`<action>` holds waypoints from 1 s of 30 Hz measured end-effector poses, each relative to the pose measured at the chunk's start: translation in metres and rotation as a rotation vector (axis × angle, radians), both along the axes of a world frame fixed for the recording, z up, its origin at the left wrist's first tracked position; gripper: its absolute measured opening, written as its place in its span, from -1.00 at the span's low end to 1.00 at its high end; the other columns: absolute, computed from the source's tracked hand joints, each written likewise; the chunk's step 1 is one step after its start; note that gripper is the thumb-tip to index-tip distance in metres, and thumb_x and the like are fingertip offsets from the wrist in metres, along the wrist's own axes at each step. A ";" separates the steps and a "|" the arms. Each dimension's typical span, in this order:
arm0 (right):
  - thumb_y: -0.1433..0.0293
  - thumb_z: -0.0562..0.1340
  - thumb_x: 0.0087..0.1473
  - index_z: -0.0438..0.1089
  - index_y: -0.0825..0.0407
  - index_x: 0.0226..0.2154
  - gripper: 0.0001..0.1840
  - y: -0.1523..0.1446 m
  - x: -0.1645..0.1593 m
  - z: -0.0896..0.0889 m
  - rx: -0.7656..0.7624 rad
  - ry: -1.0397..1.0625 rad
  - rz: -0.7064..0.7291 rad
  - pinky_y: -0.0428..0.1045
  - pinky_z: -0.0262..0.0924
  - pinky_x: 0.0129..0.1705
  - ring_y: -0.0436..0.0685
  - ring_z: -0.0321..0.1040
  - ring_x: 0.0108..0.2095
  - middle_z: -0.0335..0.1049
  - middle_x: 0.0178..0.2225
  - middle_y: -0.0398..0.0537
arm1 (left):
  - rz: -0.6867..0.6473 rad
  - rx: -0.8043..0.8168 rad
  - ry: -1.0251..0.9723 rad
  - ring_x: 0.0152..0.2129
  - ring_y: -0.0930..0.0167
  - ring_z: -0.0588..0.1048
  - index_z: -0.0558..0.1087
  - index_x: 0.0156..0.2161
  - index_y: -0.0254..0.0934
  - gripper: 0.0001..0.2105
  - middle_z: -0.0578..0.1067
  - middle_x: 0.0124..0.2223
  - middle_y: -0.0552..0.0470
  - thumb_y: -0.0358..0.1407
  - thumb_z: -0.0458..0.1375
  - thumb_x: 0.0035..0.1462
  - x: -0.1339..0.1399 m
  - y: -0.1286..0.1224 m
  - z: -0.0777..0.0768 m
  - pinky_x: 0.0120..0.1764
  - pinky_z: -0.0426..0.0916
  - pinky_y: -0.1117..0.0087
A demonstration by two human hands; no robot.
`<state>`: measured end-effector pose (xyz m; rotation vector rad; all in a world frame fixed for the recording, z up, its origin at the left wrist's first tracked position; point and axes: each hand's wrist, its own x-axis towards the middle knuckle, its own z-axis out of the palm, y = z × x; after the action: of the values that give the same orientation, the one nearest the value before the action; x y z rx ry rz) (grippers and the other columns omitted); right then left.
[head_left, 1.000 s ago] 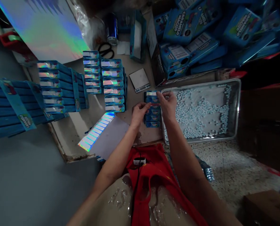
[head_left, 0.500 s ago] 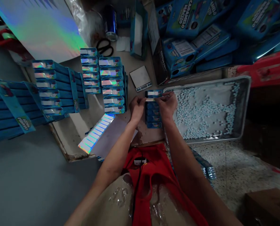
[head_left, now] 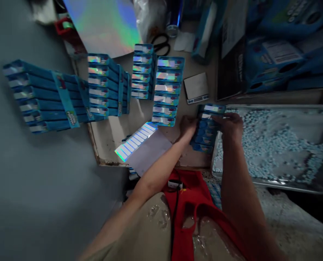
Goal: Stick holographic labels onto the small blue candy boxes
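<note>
A short stack of blue candy boxes [head_left: 204, 132] lies between my hands, ends facing me. White labels show on its top two boxes, and the lower ends are plain blue. My left hand [head_left: 187, 127] rests against the stack's left side, its fingertips blurred and partly hidden. From the right, my right hand [head_left: 232, 127] reaches a digit onto the label [head_left: 207, 116] of the second box, the fingers apart with nothing visible held. A sheet of white labels with a shiny rainbow edge [head_left: 136, 141] lies to the left of my forearm.
Labelled box stacks [head_left: 165, 98] and strapped bundles [head_left: 45, 99] stand left. A small scale [head_left: 196, 88], scissors [head_left: 161, 44] and a can [head_left: 173, 27] lie behind. A metal tray [head_left: 294, 186] of pale blue candies is at right, below a carton [head_left: 232, 59] beside more boxes.
My view has swung left, so everything sits further right. The white strip held between both hands now lies on the second box's end, and my left hand has moved to the stack's side.
</note>
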<state>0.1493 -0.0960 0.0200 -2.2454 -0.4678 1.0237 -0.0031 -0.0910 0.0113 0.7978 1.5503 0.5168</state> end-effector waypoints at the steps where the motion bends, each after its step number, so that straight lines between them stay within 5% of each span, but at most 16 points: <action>1: 0.17 0.47 -0.20 0.25 -0.13 -0.34 -0.55 -0.004 0.002 0.001 0.015 0.005 0.005 0.15 0.24 -0.34 0.18 0.33 -0.45 0.28 -0.48 -0.19 | -0.094 0.061 0.073 -0.37 0.34 0.50 0.48 -0.34 -0.28 -0.88 0.56 -0.30 -0.11 -0.38 0.28 0.26 -0.011 -0.009 0.018 -0.24 0.32 0.29; 4: 0.21 0.41 -0.13 0.26 -0.18 -0.31 -0.64 -0.024 0.003 0.015 0.122 -0.141 0.091 0.20 0.28 -0.22 0.23 0.36 -0.40 0.33 -0.45 -0.15 | -0.469 0.211 0.244 -0.23 0.22 0.54 0.54 -0.34 -0.20 -0.85 0.59 -0.21 -0.11 -0.21 0.33 0.24 -0.071 -0.039 0.080 -0.15 0.33 0.23; 7: 0.19 0.36 -0.05 0.29 -0.19 -0.27 -0.71 -0.050 -0.010 0.033 0.223 -0.276 0.192 0.24 0.28 -0.19 0.26 0.38 -0.39 0.37 -0.43 -0.11 | -0.434 0.189 0.642 -0.18 0.16 0.53 0.56 -0.31 -0.17 -0.87 0.59 -0.22 -0.13 -0.22 0.26 0.28 -0.154 -0.043 0.114 -0.08 0.33 0.19; 10: 0.17 0.33 0.01 0.33 -0.18 -0.28 -0.77 -0.072 -0.045 0.047 0.228 -0.217 0.260 0.23 0.30 -0.22 0.28 0.40 -0.38 0.41 -0.41 -0.06 | -0.331 0.159 0.904 0.02 0.04 0.48 0.55 -0.25 -0.21 -0.87 0.58 -0.09 -0.24 -0.20 0.33 0.19 -0.217 -0.010 0.094 0.04 0.32 0.16; 14: 0.14 0.26 0.09 0.42 -0.13 -0.27 -0.81 -0.089 -0.103 0.052 0.212 -0.117 0.461 0.19 0.36 -0.19 0.27 0.45 -0.32 0.52 -0.33 -0.01 | -0.523 -0.168 0.697 -0.34 0.15 0.54 0.43 -0.53 -0.21 -0.62 0.48 -0.49 -0.09 -0.04 0.47 -0.04 -0.245 0.036 0.032 -0.19 0.36 0.25; 17: 0.18 0.19 0.14 0.48 -0.08 -0.29 -0.78 -0.097 -0.135 0.051 0.261 -0.152 0.651 0.18 0.38 -0.15 0.25 0.47 -0.30 0.57 -0.29 0.01 | -0.537 -0.092 0.622 -0.49 0.28 0.47 0.43 -0.54 -0.19 -0.68 0.40 -0.57 0.03 -0.11 0.45 -0.06 -0.251 0.036 0.017 -0.29 0.34 0.34; 21: 0.24 0.16 0.29 0.56 -0.09 -0.23 -0.75 -0.096 -0.159 0.061 0.416 -0.170 0.883 0.16 0.38 -0.11 0.26 0.48 -0.23 0.59 -0.27 0.02 | -0.515 0.143 0.575 -0.39 0.26 0.49 0.52 -0.45 -0.18 -0.82 0.51 -0.46 -0.04 -0.17 0.38 0.03 -0.267 0.006 0.052 -0.26 0.34 0.37; 26: 0.34 0.12 0.40 0.57 -0.11 0.02 -0.67 -0.070 -0.191 0.083 0.605 -0.267 1.076 0.16 0.34 0.07 0.27 0.41 -0.04 0.59 -0.02 0.06 | -0.558 0.129 0.390 -0.33 0.26 0.52 0.58 -0.35 -0.18 -0.90 0.61 -0.31 -0.02 -0.21 0.29 0.10 -0.275 -0.025 0.108 -0.24 0.34 0.38; 30: 0.33 0.11 0.43 0.50 -0.07 0.18 -0.61 -0.050 -0.218 0.076 0.612 -0.406 1.258 0.19 0.29 0.11 0.32 0.37 0.05 0.51 0.18 0.07 | -0.562 0.166 0.280 -0.30 0.28 0.52 0.56 -0.33 -0.20 -0.90 0.61 -0.28 -0.02 -0.24 0.25 0.10 -0.272 -0.030 0.120 -0.20 0.36 0.39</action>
<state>-0.0691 -0.1464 0.0957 -1.4373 -2.1830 0.7215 -0.2754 -0.1211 0.1311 1.4236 1.4563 0.1195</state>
